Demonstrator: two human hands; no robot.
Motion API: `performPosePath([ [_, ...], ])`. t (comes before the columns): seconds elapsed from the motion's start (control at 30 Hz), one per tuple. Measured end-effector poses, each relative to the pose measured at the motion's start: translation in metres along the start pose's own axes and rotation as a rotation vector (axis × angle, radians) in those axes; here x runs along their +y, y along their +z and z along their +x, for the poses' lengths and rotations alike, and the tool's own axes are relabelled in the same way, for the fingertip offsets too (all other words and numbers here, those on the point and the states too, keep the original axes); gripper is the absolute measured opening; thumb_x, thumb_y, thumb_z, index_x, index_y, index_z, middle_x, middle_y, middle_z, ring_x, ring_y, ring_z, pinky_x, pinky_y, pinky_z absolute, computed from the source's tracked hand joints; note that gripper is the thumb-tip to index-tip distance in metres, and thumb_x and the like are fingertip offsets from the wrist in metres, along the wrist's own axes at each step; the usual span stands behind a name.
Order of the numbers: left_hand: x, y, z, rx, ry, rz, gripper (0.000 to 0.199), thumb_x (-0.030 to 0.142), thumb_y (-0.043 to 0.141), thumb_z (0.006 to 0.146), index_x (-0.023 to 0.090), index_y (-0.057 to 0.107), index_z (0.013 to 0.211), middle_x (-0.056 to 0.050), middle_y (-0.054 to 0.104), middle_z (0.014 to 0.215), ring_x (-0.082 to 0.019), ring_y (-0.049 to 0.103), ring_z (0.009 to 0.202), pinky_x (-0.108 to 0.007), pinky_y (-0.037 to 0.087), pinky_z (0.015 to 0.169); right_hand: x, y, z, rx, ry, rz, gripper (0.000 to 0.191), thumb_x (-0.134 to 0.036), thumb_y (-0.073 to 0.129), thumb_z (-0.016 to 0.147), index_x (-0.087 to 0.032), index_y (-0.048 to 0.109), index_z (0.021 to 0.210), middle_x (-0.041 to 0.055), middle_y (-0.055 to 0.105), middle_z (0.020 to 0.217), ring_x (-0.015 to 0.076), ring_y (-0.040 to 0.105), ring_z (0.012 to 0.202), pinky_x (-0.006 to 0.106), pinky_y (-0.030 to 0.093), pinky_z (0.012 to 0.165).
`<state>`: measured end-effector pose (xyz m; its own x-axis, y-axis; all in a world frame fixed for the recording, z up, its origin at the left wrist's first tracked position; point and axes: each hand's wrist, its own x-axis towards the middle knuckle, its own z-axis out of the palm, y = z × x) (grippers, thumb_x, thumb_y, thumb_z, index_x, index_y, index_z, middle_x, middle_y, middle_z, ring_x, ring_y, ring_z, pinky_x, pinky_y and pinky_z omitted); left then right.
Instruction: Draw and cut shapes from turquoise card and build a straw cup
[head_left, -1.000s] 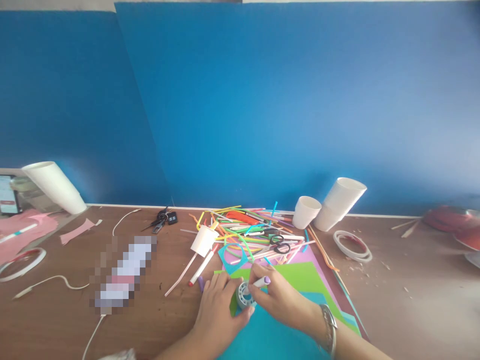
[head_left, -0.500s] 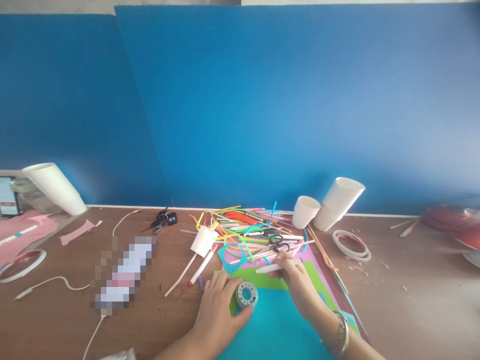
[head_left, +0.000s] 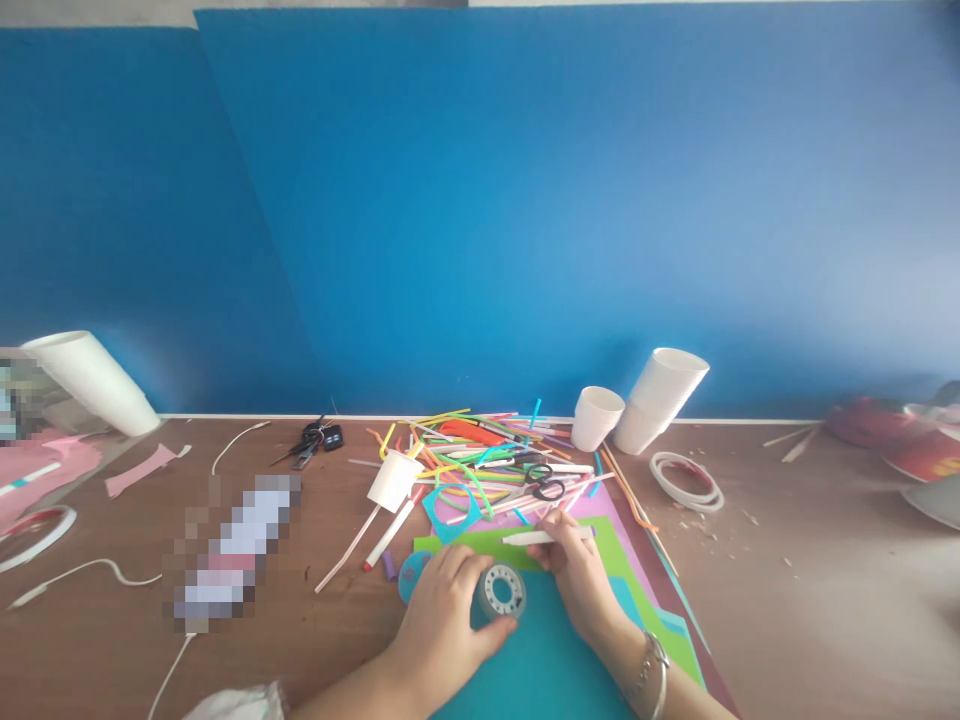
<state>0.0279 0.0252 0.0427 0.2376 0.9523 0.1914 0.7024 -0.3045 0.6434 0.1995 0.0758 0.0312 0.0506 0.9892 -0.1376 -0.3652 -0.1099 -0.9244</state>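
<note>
My left hand (head_left: 442, 615) curves its thumb and fingers around a grey tape roll (head_left: 518, 602) that rests on a blue paper sheet (head_left: 540, 660). A white marker (head_left: 521, 537) lies in my right hand (head_left: 577, 580), pinched in a writing grip, its tip pointing left above the paper. The tip is apart from the tape roll. Beneath the blue sheet, green paper (head_left: 630, 580) shows along the top and right. A small blue paper disc (head_left: 411, 577) peeks out beside my left hand, partly hidden. Beyond it lies a blue sheet piece with a round hole (head_left: 431, 512).
Behind my hands are colourful straws (head_left: 480, 465) and black-handled scissors (head_left: 547, 490). A small cup with straws (head_left: 395, 482) and a red-tipped marker (head_left: 390, 533) lie left. Paper cups (head_left: 596, 420), a cup stack (head_left: 660, 400) and white tape rolls (head_left: 686, 503) stand right. Keys (head_left: 319, 440) lie left.
The view has shifted slightly, so most things appear further left. My left hand has tilted the tape roll a little, and the blue disc now shows beside it. Both hands keep their holds.
</note>
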Motion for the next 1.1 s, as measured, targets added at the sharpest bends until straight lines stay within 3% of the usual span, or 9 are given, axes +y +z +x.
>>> performPosePath([
  [0.23,0.003,-0.005,0.007,0.024,-0.023,0.005,0.043,0.028,0.073,0.067,0.021,0.058,0.107,-0.006,0.058,0.103,-0.025,0.054,0.1,-0.04,0.045,0.087,0.001,-0.002,0.004,0.008,0.026,0.156,0.016,-0.029,0.07,0.069,-0.019,0.057,0.068,-0.0048,0.051,0.062,0.012,0.051,0.058,0.023,0.038,0.053],
  [0.83,-0.005,0.008,0.003,0.009,-0.035,0.022,0.046,0.033,0.076,0.064,0.027,0.061,0.108,-0.005,0.054,0.1,-0.026,0.052,0.096,-0.04,0.044,0.083,-0.001,0.001,0.0,-0.001,0.029,0.071,0.023,-0.037,0.068,0.07,-0.02,0.053,0.068,-0.0053,0.051,0.059,0.0134,0.053,0.056,0.024,0.038,0.054],
  [0.97,-0.003,0.008,0.004,0.013,-0.041,0.003,0.043,0.031,0.073,0.066,0.026,0.061,0.107,-0.005,0.055,0.1,-0.025,0.053,0.096,-0.039,0.044,0.083,-0.009,0.002,-0.003,-0.052,-0.019,-0.063,0.023,-0.037,0.062,0.075,-0.02,0.05,0.064,-0.0053,0.048,0.055,0.0126,0.047,0.053,0.024,0.035,0.052],
  [1.1,0.001,0.008,0.005,-0.004,-0.063,0.013,0.041,0.031,0.072,0.065,0.027,0.061,0.104,-0.004,0.056,0.098,-0.025,0.053,0.094,-0.039,0.043,0.082,-0.036,0.005,-0.013,-0.127,-0.189,-0.412,0.022,-0.033,0.056,0.078,-0.02,0.051,0.061,-0.004,0.047,0.056,0.0135,0.045,0.056,0.024,0.035,0.055],
])
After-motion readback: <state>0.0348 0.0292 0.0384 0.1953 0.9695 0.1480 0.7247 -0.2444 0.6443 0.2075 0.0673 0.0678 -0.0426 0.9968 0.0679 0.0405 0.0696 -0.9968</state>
